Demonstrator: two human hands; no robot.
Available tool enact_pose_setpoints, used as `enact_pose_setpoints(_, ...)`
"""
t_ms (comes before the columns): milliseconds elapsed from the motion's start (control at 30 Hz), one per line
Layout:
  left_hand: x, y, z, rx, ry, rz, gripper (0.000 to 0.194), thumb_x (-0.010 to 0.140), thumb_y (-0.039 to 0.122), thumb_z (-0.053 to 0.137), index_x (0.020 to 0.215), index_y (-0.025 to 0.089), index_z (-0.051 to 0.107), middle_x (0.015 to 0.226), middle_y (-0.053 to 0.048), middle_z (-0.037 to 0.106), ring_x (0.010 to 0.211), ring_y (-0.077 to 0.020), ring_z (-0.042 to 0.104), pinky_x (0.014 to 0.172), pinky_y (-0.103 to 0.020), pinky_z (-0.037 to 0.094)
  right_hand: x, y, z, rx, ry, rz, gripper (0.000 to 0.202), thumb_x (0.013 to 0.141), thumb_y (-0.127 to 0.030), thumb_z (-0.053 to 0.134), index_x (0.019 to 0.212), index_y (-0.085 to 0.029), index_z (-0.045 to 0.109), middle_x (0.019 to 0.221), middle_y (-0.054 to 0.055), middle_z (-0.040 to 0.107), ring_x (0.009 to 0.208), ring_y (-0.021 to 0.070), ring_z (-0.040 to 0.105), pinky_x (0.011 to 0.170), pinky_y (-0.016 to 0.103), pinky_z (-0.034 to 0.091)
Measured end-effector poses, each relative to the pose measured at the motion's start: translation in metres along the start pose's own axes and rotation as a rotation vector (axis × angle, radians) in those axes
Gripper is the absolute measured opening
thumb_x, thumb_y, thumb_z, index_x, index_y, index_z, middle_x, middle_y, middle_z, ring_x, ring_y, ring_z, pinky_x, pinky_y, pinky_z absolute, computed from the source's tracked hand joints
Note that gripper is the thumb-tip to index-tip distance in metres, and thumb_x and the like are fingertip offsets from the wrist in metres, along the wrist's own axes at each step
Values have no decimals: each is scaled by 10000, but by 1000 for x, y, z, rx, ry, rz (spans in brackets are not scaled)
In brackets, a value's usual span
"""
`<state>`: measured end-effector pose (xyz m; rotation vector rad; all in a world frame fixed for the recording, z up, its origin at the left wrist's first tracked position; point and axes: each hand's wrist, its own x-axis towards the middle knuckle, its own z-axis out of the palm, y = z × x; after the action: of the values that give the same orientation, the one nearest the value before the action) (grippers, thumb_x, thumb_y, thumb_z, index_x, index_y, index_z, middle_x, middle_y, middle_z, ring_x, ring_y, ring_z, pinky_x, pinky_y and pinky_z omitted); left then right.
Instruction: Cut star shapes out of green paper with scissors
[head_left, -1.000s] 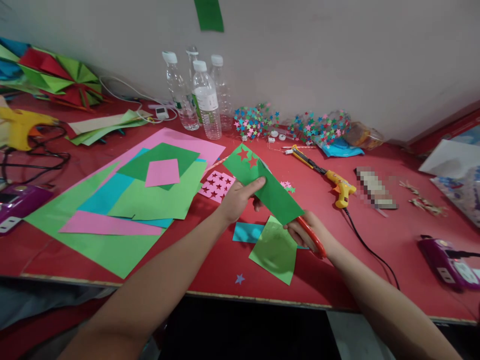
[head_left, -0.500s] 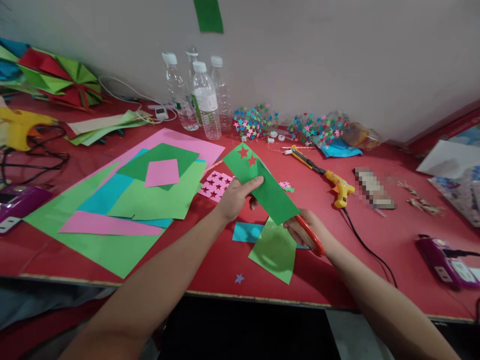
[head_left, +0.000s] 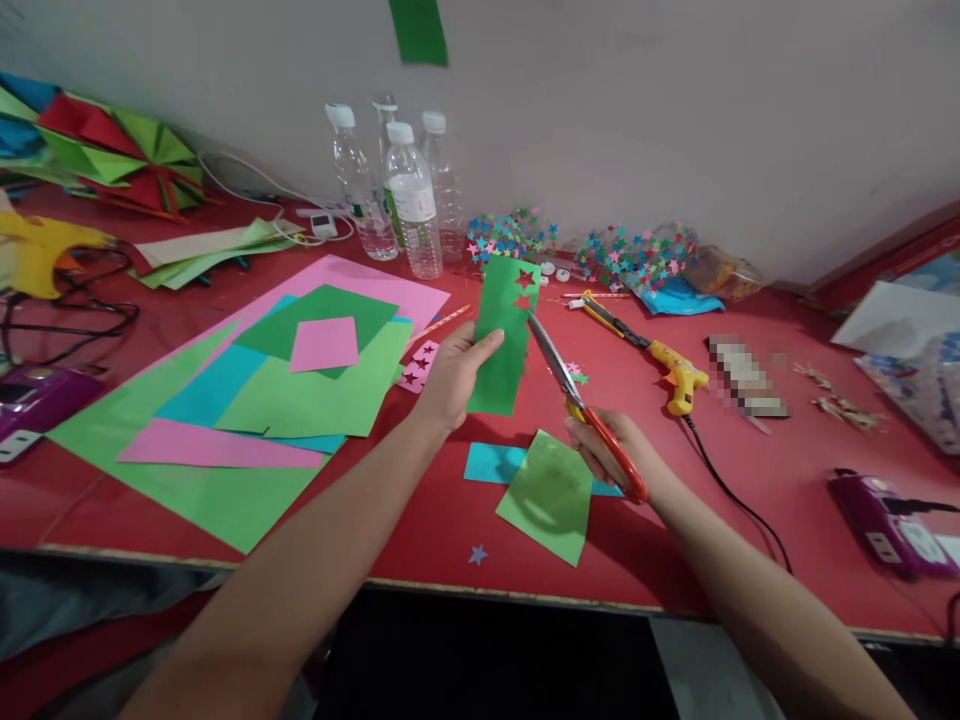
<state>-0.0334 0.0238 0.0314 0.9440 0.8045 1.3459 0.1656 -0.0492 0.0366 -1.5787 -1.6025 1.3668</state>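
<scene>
My left hand (head_left: 454,374) pinches a dark green paper strip (head_left: 501,350) held up above the table, thumb on its front. Two star-shaped holes near its top right show red through them. My right hand (head_left: 611,445) grips red-handled scissors (head_left: 570,385), whose blades look closed and point up and left, their tip close to the strip's right edge. Below the hands, a light green paper piece (head_left: 551,500) lies over a blue paper strip (head_left: 491,463). A pink paper with star holes (head_left: 417,368) is partly hidden behind my left hand.
Layered coloured sheets (head_left: 300,400) cover the left of the red table. Plastic bottles (head_left: 416,205) stand at the back beside piles of small stars (head_left: 637,257). A yellow glue gun (head_left: 679,375) with a black cord lies right. Purple power strips (head_left: 892,525) sit at both sides.
The green strip has turned more upright and moved off the scissors, whose blades now show clear of it. My left hand has shifted slightly left; my right hand stays nearly in place.
</scene>
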Motion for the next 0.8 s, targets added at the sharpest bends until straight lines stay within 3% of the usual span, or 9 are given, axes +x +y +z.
enact_pose_setpoints(167, 6, 1, -8, 86, -84, -30, 265, 753, 340, 694, 940, 169, 619, 684, -2, 704, 556, -136, 662, 552, -251, 534, 5, 1, -4, -44, 29, 24, 474, 749, -634, 599, 611, -216, 421, 353, -79, 389, 306, 71, 339, 353, 214, 268)
enact_pose_setpoints(500, 6, 8, -12, 435, 56, 27, 231, 743, 372, 700, 807, 163, 626, 576, 22, 646, 456, -99, 599, 446, -191, 455, 8, 3, -7, -127, -27, 37, 520, 733, -704, 576, 650, -201, 473, 382, -75, 389, 339, 83, 362, 392, 228, 277)
enact_pose_setpoints(667, 7, 10, -13, 436, 46, -8, 246, 727, 373, 713, 814, 157, 635, 582, 11, 659, 465, -108, 607, 459, -202, 470, 8, 1, -10, -160, -19, 41, 524, 739, -708, 574, 665, -196, 490, 392, -73, 399, 338, 81, 375, 378, 217, 278)
enact_pose_setpoints(800, 6, 13, -11, 257, -31, -96, 311, 699, 374, 730, 887, 146, 636, 662, -19, 701, 543, -156, 663, 537, -263, 534, 7, 0, -7, -57, -28, 39, 516, 751, -703, 564, 657, -205, 469, 361, -81, 382, 319, 73, 342, 359, 212, 268)
